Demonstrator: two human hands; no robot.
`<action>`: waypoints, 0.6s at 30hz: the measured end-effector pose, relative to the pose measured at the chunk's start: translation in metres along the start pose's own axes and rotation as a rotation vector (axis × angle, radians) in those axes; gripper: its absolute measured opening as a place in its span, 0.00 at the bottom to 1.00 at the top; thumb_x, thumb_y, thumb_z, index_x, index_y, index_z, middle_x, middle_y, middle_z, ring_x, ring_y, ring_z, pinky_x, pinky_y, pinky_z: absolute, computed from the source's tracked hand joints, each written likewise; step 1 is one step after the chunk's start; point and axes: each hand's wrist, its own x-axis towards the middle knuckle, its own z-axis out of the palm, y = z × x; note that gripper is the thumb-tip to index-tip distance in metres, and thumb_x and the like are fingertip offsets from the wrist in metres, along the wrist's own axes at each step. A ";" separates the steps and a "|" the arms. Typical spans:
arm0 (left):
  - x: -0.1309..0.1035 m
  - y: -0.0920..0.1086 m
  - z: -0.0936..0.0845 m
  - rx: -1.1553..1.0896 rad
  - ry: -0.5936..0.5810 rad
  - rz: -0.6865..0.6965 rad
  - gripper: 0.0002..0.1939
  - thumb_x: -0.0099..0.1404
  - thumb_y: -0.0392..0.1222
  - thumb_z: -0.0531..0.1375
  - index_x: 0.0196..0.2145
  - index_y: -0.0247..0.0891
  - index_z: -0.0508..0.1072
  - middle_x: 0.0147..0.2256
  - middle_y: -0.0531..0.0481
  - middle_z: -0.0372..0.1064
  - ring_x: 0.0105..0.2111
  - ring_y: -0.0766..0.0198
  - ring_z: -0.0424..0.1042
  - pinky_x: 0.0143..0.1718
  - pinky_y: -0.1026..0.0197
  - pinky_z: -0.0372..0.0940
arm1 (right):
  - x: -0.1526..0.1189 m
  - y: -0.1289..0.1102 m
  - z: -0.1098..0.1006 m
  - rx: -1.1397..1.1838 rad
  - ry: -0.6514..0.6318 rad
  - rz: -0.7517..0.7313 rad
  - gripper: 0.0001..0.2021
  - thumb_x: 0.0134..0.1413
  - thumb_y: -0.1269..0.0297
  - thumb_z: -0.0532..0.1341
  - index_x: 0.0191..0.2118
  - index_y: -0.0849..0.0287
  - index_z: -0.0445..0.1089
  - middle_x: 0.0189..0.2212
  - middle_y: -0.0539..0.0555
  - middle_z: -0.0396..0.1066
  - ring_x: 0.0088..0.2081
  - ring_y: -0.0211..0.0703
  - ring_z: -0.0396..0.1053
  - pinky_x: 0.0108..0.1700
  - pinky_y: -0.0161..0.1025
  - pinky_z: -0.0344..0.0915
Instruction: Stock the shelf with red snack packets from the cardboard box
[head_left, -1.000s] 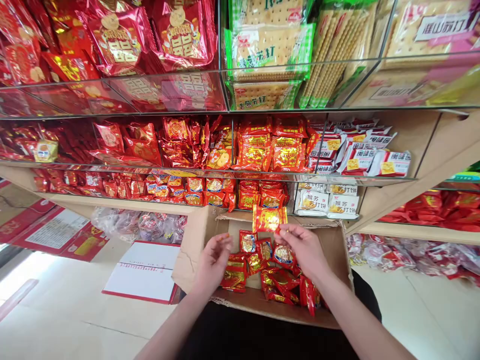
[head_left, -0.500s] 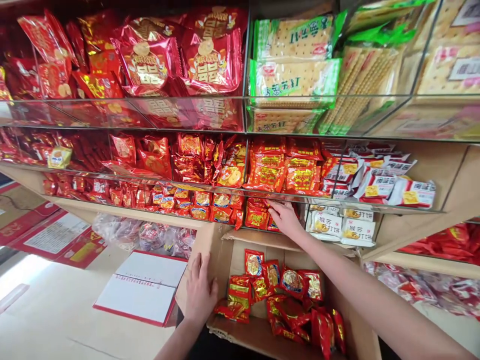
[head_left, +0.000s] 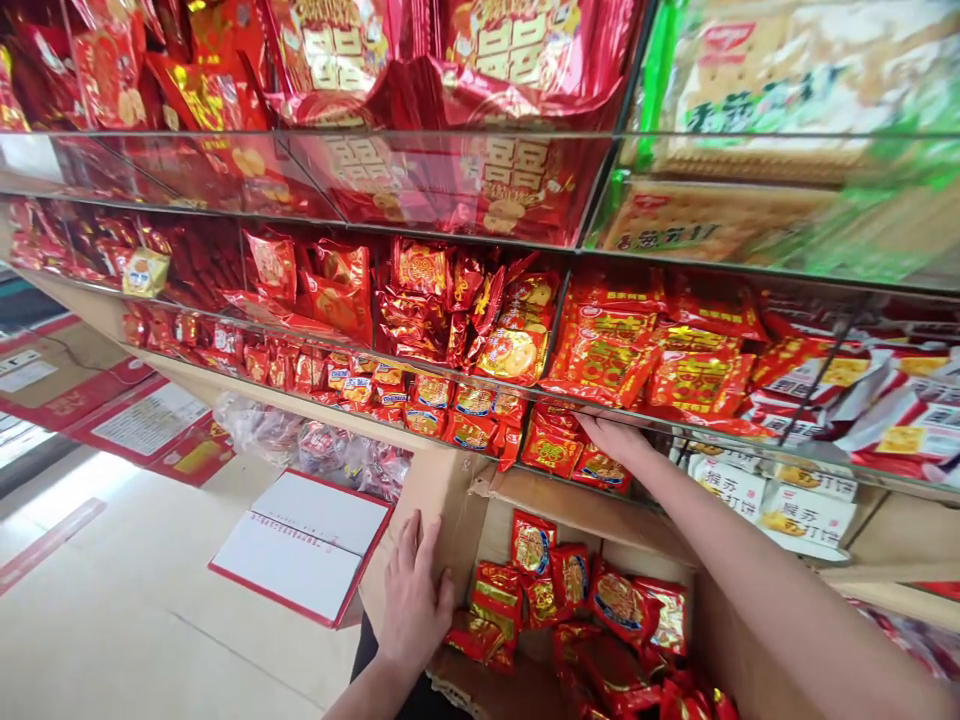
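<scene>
My left hand [head_left: 414, 598] rests with spread fingers on the left flap of a cardboard box [head_left: 442, 505]. Inside the box lie several red and gold snack packets [head_left: 619, 600]. My right hand [head_left: 611, 440] reaches into the lowest shelf compartment, above red packets [head_left: 555, 448]; its fingers are mostly hidden behind the shelf edge and packets, so whether it holds anything does not show.
Above are shelves of red packets [head_left: 690, 370], large pink-red bags [head_left: 517, 60] and green-edged crackers [head_left: 750, 90]. White packets [head_left: 806, 510] sit right of my right arm. A white-and-red carton [head_left: 300, 545] and plastic-bagged sweets [head_left: 352, 455] are at left.
The view has moved closer to the shelves and tilted. My right hand has gone deeper into the lowest compartment, its fingers now mostly hidden. My left hand stays on the box flap.
</scene>
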 end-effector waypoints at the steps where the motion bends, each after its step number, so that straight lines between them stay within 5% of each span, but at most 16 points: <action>1: 0.000 0.000 0.000 0.002 -0.001 0.001 0.32 0.58 0.35 0.51 0.59 0.42 0.48 0.60 0.40 0.43 0.60 0.51 0.46 0.53 0.44 0.54 | -0.004 -0.001 0.000 -0.018 -0.007 -0.005 0.14 0.54 0.58 0.51 0.37 0.54 0.72 0.41 0.53 0.72 0.50 0.52 0.63 0.56 0.49 0.52; 10: -0.002 -0.005 0.002 -0.028 -0.011 -0.018 0.32 0.57 0.35 0.52 0.59 0.43 0.50 0.61 0.43 0.43 0.60 0.52 0.45 0.55 0.45 0.52 | -0.038 -0.004 -0.008 0.048 0.020 -0.082 0.23 0.55 0.51 0.46 0.45 0.60 0.69 0.45 0.57 0.70 0.49 0.48 0.64 0.53 0.45 0.57; 18: -0.001 -0.003 0.002 -0.038 0.000 -0.022 0.32 0.57 0.35 0.52 0.59 0.43 0.49 0.60 0.43 0.43 0.60 0.51 0.46 0.54 0.44 0.53 | -0.018 -0.017 -0.001 -0.385 -0.031 0.012 0.20 0.57 0.54 0.48 0.42 0.63 0.70 0.39 0.63 0.71 0.44 0.55 0.67 0.51 0.48 0.57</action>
